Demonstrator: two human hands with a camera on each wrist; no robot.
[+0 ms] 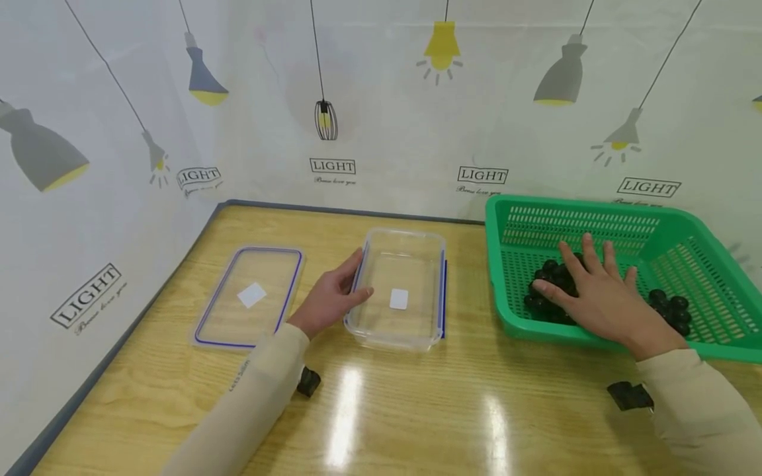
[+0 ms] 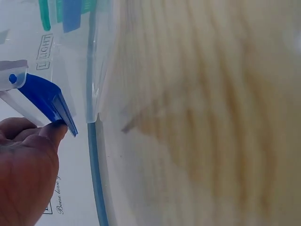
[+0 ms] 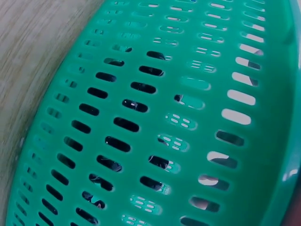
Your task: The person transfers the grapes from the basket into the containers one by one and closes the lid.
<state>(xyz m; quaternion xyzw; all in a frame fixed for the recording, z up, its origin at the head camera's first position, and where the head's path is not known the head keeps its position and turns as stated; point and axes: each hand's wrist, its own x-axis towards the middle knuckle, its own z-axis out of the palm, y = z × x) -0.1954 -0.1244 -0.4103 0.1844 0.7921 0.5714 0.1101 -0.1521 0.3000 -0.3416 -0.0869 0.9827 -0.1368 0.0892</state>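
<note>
My left hand grips the left side of a clear plastic food container, thumb over the rim and fingers outside. In the left wrist view, the fingertips are right at a blue latch. My right hand is spread, palm down, inside a green slotted basket. Under its fingers lies a bunch of dark grapes, partly hidden by the hand; more grapes sit to its right. Through the slots in the right wrist view, dark grapes show behind the basket wall.
A clear lid with a blue seal and a white label lies left of the container on the wooden table. A white wall sheet printed with lamps stands along the back and left edges. The basket reaches the back edge on the right.
</note>
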